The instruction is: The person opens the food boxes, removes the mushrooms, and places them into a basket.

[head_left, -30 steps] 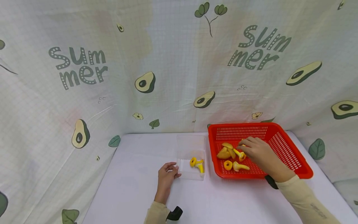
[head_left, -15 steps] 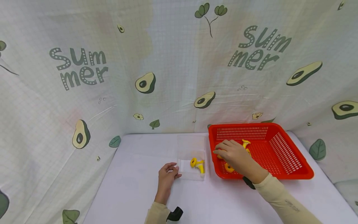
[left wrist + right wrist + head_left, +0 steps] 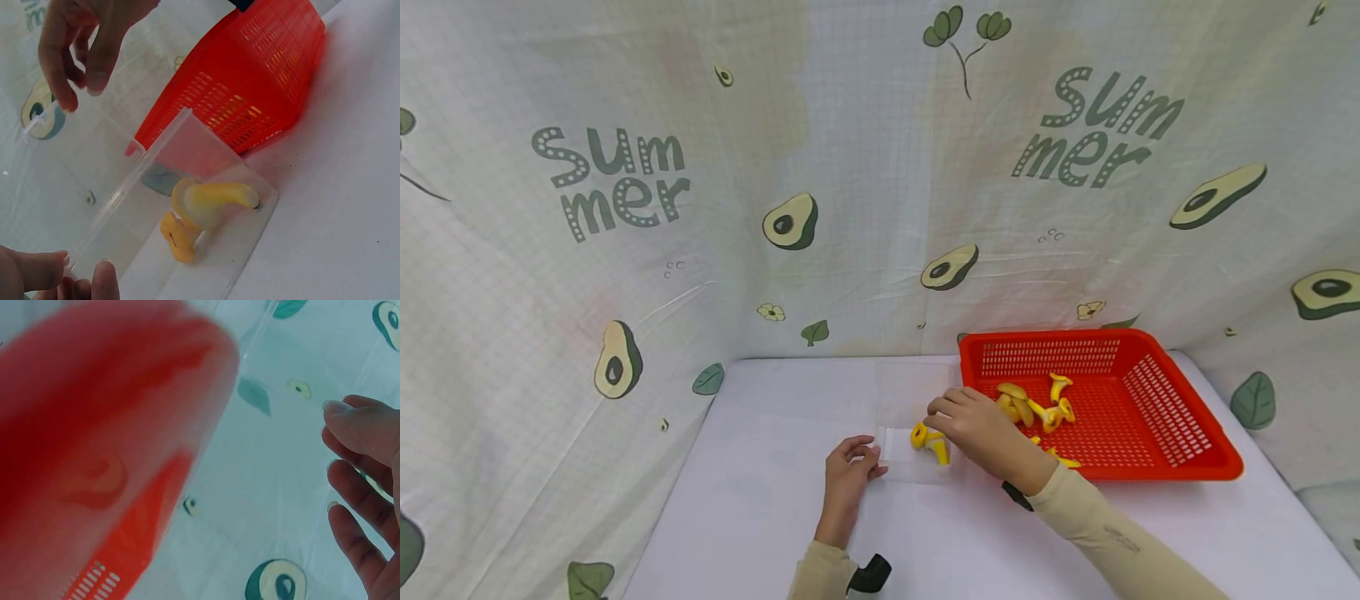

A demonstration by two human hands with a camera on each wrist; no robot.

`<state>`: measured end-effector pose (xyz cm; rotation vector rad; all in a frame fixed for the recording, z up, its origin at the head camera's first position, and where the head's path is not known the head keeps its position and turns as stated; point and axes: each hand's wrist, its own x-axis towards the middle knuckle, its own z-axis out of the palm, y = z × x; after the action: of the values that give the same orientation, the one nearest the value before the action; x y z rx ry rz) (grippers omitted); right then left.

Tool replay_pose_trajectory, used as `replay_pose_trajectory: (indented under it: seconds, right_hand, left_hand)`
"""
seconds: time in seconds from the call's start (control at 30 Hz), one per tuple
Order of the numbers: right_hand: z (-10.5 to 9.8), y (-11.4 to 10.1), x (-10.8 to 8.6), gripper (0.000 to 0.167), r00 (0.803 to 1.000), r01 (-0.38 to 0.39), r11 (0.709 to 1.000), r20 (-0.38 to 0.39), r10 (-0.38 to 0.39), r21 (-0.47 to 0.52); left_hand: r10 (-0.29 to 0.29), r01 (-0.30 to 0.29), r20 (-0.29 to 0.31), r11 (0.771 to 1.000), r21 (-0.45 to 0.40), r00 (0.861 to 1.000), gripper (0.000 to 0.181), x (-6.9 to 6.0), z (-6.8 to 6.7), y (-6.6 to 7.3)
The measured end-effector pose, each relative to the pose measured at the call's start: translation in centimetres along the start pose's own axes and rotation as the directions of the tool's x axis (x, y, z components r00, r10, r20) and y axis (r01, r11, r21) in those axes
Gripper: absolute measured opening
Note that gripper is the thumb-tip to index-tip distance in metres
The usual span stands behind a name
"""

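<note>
A clear plastic box [image 3: 897, 460], its lid [image 3: 902, 379] tipped back, lies mid-table. Inside are yellow chanterelle-like mushrooms [image 3: 938, 450]; the left wrist view shows two touching, one with a long pale stem [image 3: 225, 195]. My left hand [image 3: 844, 482] pinches the box's left edge between thumb and fingers. Over the box's right side hovers my right hand [image 3: 981, 432], fingers loosely bent. The left wrist and right wrist views show nothing between that hand's [image 3: 369, 481] fingers. To its right, the red basket [image 3: 1202, 400] contains yellow mushrooms [image 3: 1058, 385] and brownish ones [image 3: 1015, 404].
The basket stands close to the box's right side, its wall [image 3: 250, 69] rising above the box. A printed cloth [image 3: 865, 167] hangs behind the white table [image 3: 760, 500]. Part of the right wrist view is filled by a blurred red surface [image 3: 94, 381].
My right hand has moved left, from above the mushrooms in the basket, across the basket's left side to the box. My left hand stays at the box's edge.
</note>
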<state>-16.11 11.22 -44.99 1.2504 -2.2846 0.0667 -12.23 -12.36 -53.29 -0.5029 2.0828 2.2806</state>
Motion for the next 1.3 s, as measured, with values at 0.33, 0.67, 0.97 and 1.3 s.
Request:
replay_pose_trajectory:
  seconds: [0.33,0.67,0.97,1.3]
  right_hand:
    - [2.2,-2.0,1.1,0.035,0.998,-0.040,0.998,0.038,0.042,-0.039]
    - [4.1,-2.6,1.6,0.035,0.979,-0.116,0.993,0.165,0.117,-0.017]
    - [5.9,-2.6,2.3,0.028,0.964,-0.127,0.991,0.229,0.134,-0.045]
    - [6.8,-2.4,2.4,0.031,0.931,-0.193,0.981,0.307,0.195,-0.037]
  left_hand:
    - [0.003,-0.003,0.004,1.000,-0.006,1.000,0.032,0.0,0.0,0.0]
    - [0.003,-0.003,0.014,1.000,0.002,1.000,0.031,0.2,-0.1,-0.2]
    - [0.011,-0.010,0.015,0.999,-0.030,1.000,0.031,0.0,0.0,-0.1]
    - [0.003,-0.003,0.012,1.000,-0.021,1.000,0.031,0.1,-0.1,-0.2]
